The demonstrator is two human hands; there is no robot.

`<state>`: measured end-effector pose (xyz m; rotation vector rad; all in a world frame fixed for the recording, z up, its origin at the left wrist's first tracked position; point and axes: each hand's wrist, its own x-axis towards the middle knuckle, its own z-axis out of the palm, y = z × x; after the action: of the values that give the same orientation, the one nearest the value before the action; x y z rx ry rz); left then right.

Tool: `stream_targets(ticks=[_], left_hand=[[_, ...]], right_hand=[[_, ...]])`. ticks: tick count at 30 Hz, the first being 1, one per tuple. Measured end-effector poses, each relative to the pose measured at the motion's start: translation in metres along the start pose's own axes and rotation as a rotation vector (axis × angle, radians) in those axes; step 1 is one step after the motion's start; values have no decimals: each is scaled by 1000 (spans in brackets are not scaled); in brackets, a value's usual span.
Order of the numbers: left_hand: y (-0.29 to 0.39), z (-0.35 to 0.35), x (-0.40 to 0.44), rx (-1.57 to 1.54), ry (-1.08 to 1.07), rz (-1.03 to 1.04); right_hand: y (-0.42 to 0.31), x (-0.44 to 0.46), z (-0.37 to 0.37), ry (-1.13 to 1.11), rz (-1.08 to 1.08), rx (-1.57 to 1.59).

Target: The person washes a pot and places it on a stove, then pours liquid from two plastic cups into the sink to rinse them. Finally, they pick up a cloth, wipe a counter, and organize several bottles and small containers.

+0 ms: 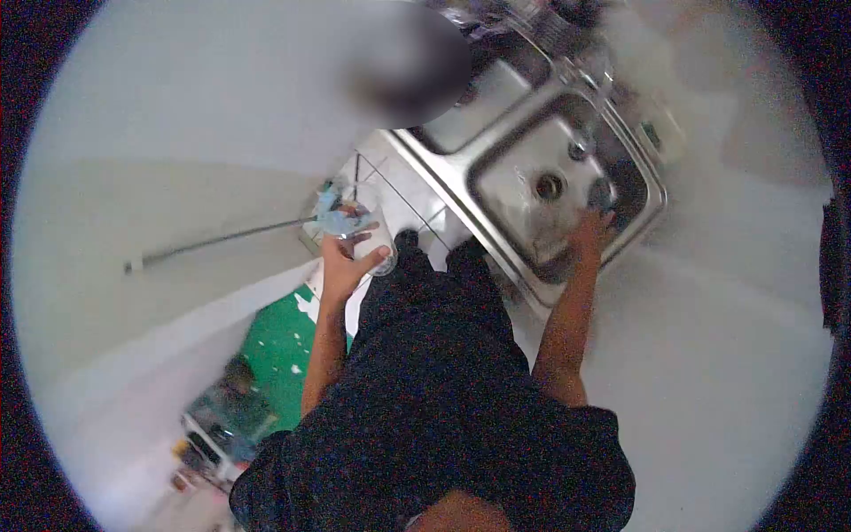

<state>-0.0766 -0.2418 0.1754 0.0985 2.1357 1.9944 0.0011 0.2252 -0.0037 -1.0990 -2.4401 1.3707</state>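
Observation:
My left hand (344,264) is wrapped round a clear, whitish jar-like container (383,238), held out in front of my body to the left of the sink. Its exact kind is hard to make out. My right hand (590,234) reaches down into the right basin of the steel sink (467,206). Close to those fingertips is a dark, rounded thing (601,192), too blurred to name. Whether the right fingers grip it cannot be seen. The drain (550,186) lies to the left of this hand.
A tap (581,142) reaches over the basin. Beyond my left hand, a long-handled tool (230,238) with a light-blue head slants along the wall. White floor tiles (403,197) lie beside the sink. Farther back at lower left, a person (232,399) is near a green floor (282,350).

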Motion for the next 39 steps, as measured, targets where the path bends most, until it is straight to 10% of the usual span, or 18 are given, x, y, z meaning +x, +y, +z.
stream_targets(ticks=[2,5,8,11,13,14,17,25,29,31,33,36,39], left_hand=[[-1,-21,-20,-19,86,57],[-18,-65,-66,-106,267,85],[-42,-111,-115,-159,426,123],[-69,-159,-187,-139,568,90],[-91,-193,-244,-109,649,92],[-97,-206,-270,-164,707,104],[-110,-269,-329,-62,876,24],[-152,-332,-518,-54,1512,-35],[-202,-360,-587,96,1711,-283],[-209,-390,-612,-80,1779,-110],[-217,-414,-650,-152,1821,-226],[-195,-443,-603,-98,1805,-156],[-155,-493,-603,-244,1905,-203]], right_hand=[[-20,-33,1,-143,261,236],[-57,-77,-13,-459,298,1465],[-25,-46,10,-173,340,735],[13,-21,22,-125,-346,-7],[-89,-104,25,-191,295,1225],[-75,-106,41,-266,142,1271],[-104,-146,139,493,-560,-543],[-142,-340,466,-779,-897,-264],[-215,-484,535,-1388,-575,-501],[-243,-536,568,-1718,-30,-313],[-257,-601,590,-1813,331,53],[-291,-571,668,-1533,-76,-473],[-293,-628,764,-1543,-1,-370]])
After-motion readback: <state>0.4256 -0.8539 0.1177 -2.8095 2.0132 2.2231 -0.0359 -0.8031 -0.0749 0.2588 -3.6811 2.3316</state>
